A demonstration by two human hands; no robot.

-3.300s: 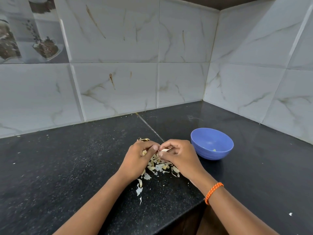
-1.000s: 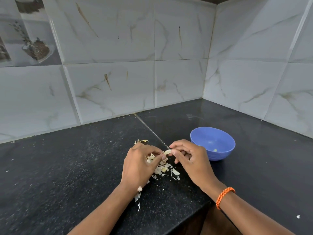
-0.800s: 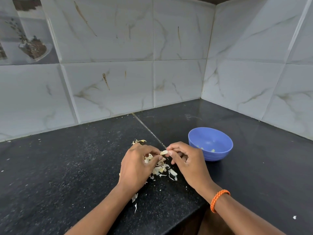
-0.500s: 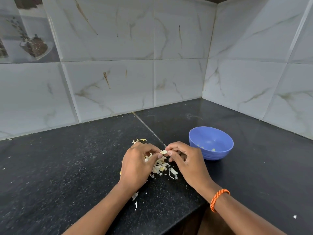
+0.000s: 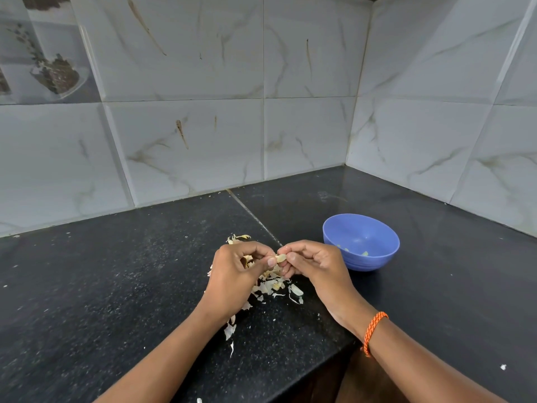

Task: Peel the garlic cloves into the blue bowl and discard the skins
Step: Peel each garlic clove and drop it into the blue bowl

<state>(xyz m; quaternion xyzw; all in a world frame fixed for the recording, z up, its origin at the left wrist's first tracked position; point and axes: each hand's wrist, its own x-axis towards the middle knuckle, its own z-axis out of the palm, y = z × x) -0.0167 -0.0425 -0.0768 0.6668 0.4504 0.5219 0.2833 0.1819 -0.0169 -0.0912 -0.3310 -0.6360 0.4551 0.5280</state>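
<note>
Head view, looking down at a dark speckled counter in a tiled corner, and both hands meeting just above a heap of skins. Left hand curled, thumb and fingertips pinching one end of a small pale garlic clove; right hand curled the same way, pinching the other end. Clove held in the air between the two, just left of the blue bowl and apart from it. Inside the bowl, a few pale bits lying at the bottom, probably cloves already peeled. Papery scraps scattered under the hands and trailing toward the counter's front edge, none of them thrown away yet. Orange cord bracelet on the right wrist, stray white fleck far right. Now the feel of it, as a judgement: tiny and almost weightless, firm enough to take a pinch, but likely slick once bare and apt to squirt out of a hard squeeze. Skin dry, thin, brittle, prone to tear off in flakes rather than one sheet, and light enough to drift at a breath. Best hold looks like the two tips, as now, leaving the belly free for a nail to catch a loose edge. Whether any skin remains on this clove, too small to tell. Short hop to the bowl when bare; gathering the heap calls for a cupped palm, not a pinch.
</note>
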